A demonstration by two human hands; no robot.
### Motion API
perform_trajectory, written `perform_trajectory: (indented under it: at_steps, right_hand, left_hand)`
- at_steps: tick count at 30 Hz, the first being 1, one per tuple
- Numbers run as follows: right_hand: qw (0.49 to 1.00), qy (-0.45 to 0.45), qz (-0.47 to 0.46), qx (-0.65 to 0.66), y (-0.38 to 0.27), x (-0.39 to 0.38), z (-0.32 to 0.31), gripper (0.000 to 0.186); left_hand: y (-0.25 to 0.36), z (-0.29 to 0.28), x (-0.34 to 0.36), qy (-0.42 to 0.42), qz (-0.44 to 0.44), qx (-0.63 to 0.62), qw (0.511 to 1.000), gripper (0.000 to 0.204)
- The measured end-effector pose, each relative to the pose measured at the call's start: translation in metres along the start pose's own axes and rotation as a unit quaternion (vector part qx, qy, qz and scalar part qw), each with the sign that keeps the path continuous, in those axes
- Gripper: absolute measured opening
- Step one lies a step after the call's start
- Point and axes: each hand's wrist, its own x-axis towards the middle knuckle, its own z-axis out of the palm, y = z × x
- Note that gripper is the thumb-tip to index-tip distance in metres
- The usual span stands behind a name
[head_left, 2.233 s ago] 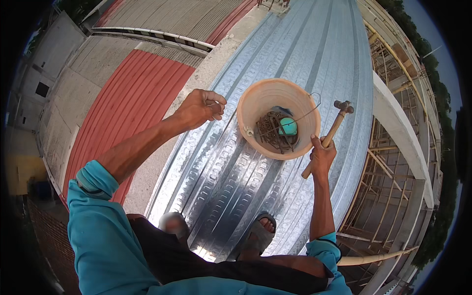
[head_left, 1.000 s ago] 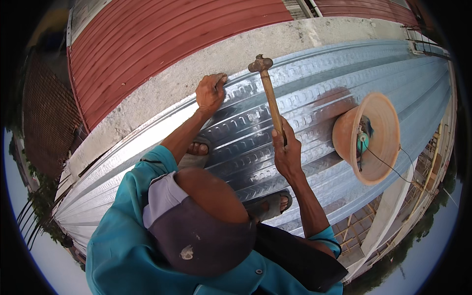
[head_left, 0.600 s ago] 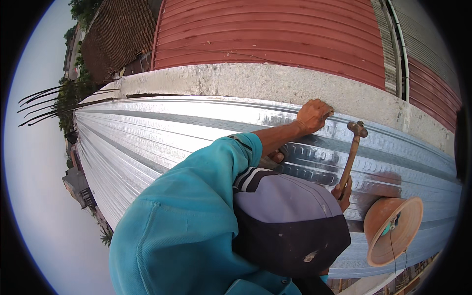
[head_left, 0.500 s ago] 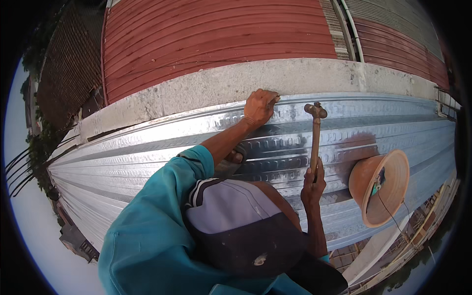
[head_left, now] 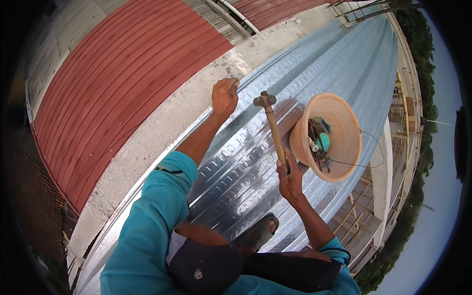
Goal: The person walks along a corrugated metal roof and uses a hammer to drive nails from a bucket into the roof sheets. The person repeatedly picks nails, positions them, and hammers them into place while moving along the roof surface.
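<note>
My left hand (head_left: 224,98) is at the left edge of the galvanized ribbed sheet (head_left: 332,64), fingertips pinched on something small I cannot make out. My right hand (head_left: 290,179) grips the wooden handle of a hammer (head_left: 271,120); its metal head is raised above the sheet, a short way right of my left hand. Just right of the hammer, a pale orange plastic bucket (head_left: 348,123) with a wire handle sits on the sheet. It contains rusty nails or rods and a turquoise round object (head_left: 323,141).
A concrete ledge (head_left: 147,128) runs along the sheet's left side, with red corrugated roofing (head_left: 118,73) beyond. Bamboo scaffolding (head_left: 407,113) and a drop lie past the right edge. Bent rebar (head_left: 373,9) is at the far end. My sandalled foot (head_left: 260,233) stands on the sheet.
Since the earliest frame, my left hand has moved from beside the bucket to the sheet's edge, with the hammer brought toward it. The view swung left, then partly back right.
</note>
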Motion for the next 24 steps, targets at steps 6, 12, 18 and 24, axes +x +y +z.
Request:
perform_trajectory:
  at_steps: [6, 12, 18, 24]
  right_hand:
    - [0.996, 0.039, 0.024, 0.082, 0.000, 0.030, 0.033, 0.049]
    - [0.979, 0.092, -0.120, 0.137, -0.018, 0.068, 0.024, 0.048]
    - [0.978, 0.113, -0.173, 0.034, 0.016, 0.082, 0.046, 0.051]
    - [0.973, 0.117, -0.196, 0.011, 0.021, 0.083, 0.053, 0.054]
  left_hand:
    - [-0.015, 0.024, -0.004, -0.024, 0.003, -0.012, 1.000, 0.012]
    - [-0.009, 0.025, 0.005, -0.043, 0.038, 0.035, 0.998, 0.012]
    - [-0.005, 0.032, 0.005, -0.039, 0.044, 0.063, 0.996, 0.013]
    - [-0.004, 0.033, 0.003, -0.038, 0.038, 0.078, 0.995, 0.015]
